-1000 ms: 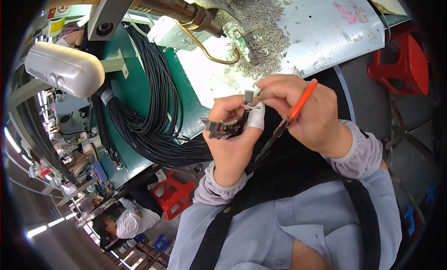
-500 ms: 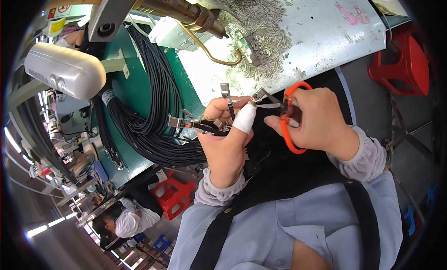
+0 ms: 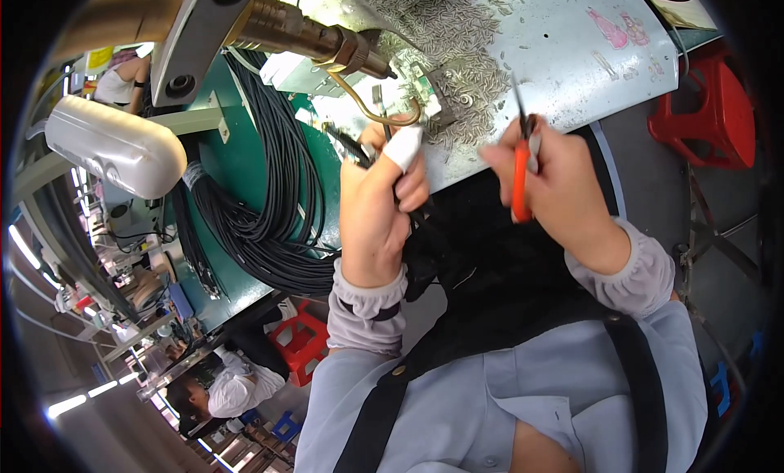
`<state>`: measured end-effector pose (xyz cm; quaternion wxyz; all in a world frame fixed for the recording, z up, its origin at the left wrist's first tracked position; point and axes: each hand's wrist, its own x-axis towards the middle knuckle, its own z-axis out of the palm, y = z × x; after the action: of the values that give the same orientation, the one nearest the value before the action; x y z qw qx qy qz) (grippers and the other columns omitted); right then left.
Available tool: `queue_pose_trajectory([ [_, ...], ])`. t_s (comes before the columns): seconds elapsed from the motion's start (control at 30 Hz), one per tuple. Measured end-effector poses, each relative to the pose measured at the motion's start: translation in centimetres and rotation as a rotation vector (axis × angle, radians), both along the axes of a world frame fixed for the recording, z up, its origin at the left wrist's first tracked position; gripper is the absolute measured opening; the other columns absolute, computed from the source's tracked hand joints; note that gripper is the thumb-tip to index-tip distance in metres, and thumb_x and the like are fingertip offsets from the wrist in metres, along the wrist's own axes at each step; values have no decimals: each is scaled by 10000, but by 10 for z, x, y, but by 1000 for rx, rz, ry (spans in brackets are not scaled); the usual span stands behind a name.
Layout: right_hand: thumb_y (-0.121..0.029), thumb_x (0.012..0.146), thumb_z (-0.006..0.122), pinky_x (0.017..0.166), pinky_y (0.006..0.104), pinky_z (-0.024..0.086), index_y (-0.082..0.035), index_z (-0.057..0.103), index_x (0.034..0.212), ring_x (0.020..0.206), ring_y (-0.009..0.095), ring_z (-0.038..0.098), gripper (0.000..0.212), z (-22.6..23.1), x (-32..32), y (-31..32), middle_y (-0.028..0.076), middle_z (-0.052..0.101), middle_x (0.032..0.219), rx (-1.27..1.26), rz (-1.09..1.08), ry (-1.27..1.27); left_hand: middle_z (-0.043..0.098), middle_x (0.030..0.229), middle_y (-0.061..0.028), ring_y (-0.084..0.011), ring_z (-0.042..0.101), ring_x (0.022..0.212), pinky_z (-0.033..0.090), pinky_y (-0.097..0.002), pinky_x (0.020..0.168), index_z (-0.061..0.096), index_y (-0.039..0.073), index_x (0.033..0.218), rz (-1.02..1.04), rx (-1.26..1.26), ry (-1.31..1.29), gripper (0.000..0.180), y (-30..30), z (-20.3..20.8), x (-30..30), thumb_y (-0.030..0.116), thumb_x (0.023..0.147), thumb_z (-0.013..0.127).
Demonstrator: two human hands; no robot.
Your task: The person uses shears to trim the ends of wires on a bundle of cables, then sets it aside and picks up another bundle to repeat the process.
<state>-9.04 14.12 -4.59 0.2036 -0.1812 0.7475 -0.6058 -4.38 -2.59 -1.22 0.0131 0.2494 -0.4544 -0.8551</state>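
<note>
My left hand [image 3: 376, 204], with white wrap on its thumb, is closed around several black cables [image 3: 353, 148]. A metal connector [image 3: 377, 97] on one cable end sticks up past the fingers, beside the bent brass tube. Other cable ends are blurred or hidden by the hand. In my right hand [image 3: 563, 183] is a pair of orange-handled scissors [image 3: 520, 183], gripped by the handles. Its blades point up and away from me, apart from the cables, over the near edge of the metal worktop.
A brass nozzle machine [image 3: 314, 36] juts over the worktop [image 3: 563, 73]. Small metal pieces [image 3: 474, 73] are heaped there. A big coil of black cable [image 3: 245, 228] lies on the green table at left. Red stools [image 3: 706, 118] stand right and lower left; a person [image 3: 245, 383] sits beyond.
My left hand has moved up and forward with the cables, toward the brass nozzle. The scissors have come away from the cable ends, and their blades have swung from pointing left to upward.
</note>
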Motion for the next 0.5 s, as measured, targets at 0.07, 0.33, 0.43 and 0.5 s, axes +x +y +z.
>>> queue_pose_trajectory([
  [0.07,-201,821,594,396,234,344,9,510,763,431,63,428,234,0,-13,-10,-3,446,518,-86,-126,117,423,593,19,-34,318,422,230,-173,366,530,13,884,10,-80,-21,86,-1,-1,-14,39,805,548],
  [0.33,-198,846,550,393,205,325,-12,506,813,425,44,404,195,4,-48,-39,-23,425,519,-65,-8,121,429,592,5,-34,311,415,223,-172,354,508,6,888,-37,-100,-68,106,-11,2,-26,28,795,553],
  [0.43,-188,847,544,392,206,325,-10,506,812,424,44,397,186,3,-50,-42,-25,423,516,-87,8,84,434,593,1,-33,307,409,221,-170,351,498,8,862,-43,-99,-79,94,-17,1,-26,21,789,555],
  [0.5,-183,848,542,391,206,325,-10,507,811,424,44,394,181,3,-50,-43,-27,422,515,-96,15,64,437,591,-1,-32,301,401,219,-168,349,489,11,834,-51,-84,-62,87,-20,-1,-26,18,784,560],
])
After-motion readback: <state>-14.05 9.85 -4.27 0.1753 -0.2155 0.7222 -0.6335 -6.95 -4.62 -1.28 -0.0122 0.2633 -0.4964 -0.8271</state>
